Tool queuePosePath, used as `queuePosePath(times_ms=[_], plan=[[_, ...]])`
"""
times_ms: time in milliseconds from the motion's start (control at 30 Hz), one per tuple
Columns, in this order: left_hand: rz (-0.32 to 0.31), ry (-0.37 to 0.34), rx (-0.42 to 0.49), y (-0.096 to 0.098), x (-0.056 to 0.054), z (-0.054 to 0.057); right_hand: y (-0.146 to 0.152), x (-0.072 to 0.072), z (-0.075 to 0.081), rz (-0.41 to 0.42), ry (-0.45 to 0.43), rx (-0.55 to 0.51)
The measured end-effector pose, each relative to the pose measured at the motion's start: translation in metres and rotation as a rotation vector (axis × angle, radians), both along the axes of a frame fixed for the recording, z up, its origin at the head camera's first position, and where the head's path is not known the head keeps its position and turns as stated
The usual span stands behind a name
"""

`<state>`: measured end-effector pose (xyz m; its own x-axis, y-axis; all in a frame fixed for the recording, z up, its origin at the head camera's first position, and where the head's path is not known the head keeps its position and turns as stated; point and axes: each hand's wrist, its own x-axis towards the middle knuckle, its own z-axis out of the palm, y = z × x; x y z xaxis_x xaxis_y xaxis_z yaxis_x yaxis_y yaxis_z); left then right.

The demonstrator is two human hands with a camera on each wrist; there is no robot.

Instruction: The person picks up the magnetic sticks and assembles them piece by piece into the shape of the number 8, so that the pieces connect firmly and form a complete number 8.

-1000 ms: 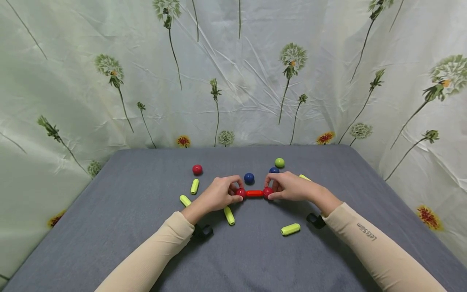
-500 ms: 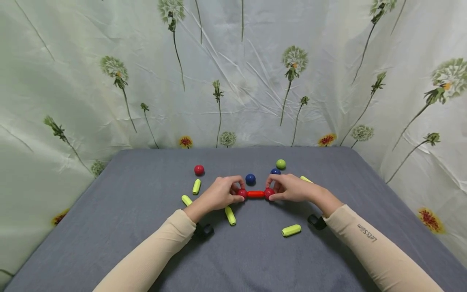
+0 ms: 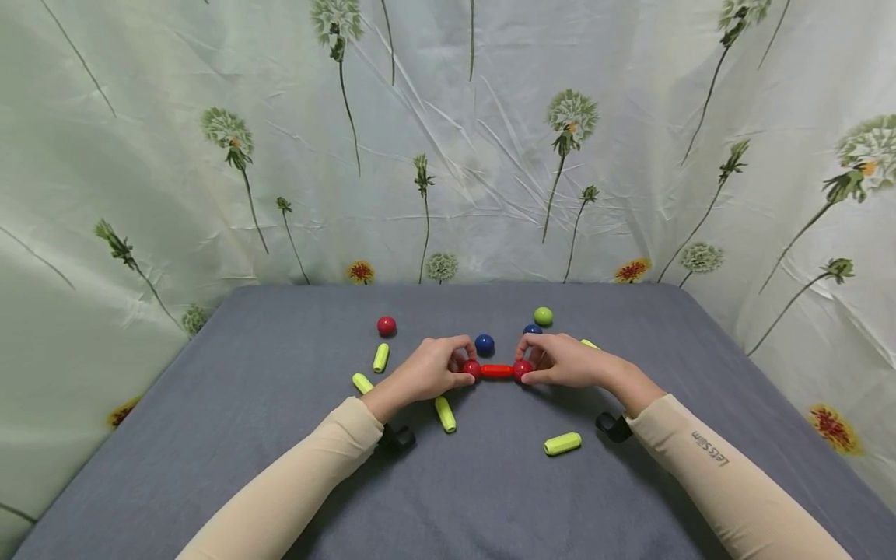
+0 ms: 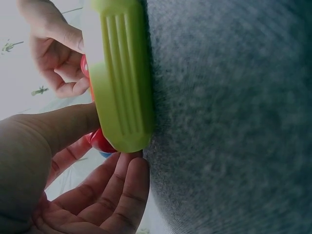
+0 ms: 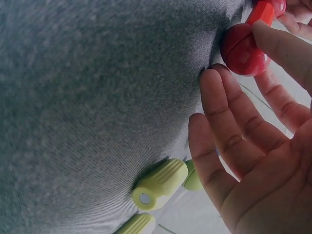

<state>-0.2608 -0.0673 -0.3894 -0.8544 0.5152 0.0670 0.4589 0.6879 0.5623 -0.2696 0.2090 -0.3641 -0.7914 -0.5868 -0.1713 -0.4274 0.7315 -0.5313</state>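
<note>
In the head view, a short red rod (image 3: 498, 371) lies between two red balls and meets both, forming a straight row. My left hand (image 3: 435, 369) pinches the left red ball (image 3: 472, 369) between thumb and index finger. The right red ball (image 3: 523, 372) is pinched the same way by my right hand (image 3: 565, 359). The right wrist view shows thumb and index finger on that ball (image 5: 243, 51), the other fingers extended. A yellow-green rod (image 4: 119, 73) in the left wrist view partly hides the left ball (image 4: 101, 141).
Behind the hands are two blue balls, one (image 3: 484, 344) between them, and a green ball (image 3: 543, 316). A third red ball (image 3: 386, 326) lies back left. Several yellow-green rods (image 3: 563, 444) are scattered on the grey cloth (image 3: 294, 373). A floral curtain (image 3: 490, 140) hangs behind.
The head view has shifted slightly, so everything appears a little further right. Both hands keep their pinch on the red balls, and the row looks unchanged.
</note>
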Motion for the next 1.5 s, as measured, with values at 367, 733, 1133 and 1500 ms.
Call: queuePosePath(times_ms=[367, 733, 1133, 1500], plan=[[0.0, 0.001, 0.0, -0.006, 0.003, 0.003, 0.002, -0.002, -0.004, 0.011, 0.01, -0.014], [0.069, 0.043, -0.02, -0.027, 0.028, 0.015, 0.004, -0.002, -0.003, 0.016, 0.015, -0.019], [0.154, -0.027, -0.044, -0.034, 0.052, 0.011, 0.005, -0.003, -0.004, 0.019, 0.006, -0.026], [0.144, -0.054, -0.022, -0.028, 0.056, 0.001, 0.004, -0.002, -0.004, 0.006, -0.004, -0.028]])
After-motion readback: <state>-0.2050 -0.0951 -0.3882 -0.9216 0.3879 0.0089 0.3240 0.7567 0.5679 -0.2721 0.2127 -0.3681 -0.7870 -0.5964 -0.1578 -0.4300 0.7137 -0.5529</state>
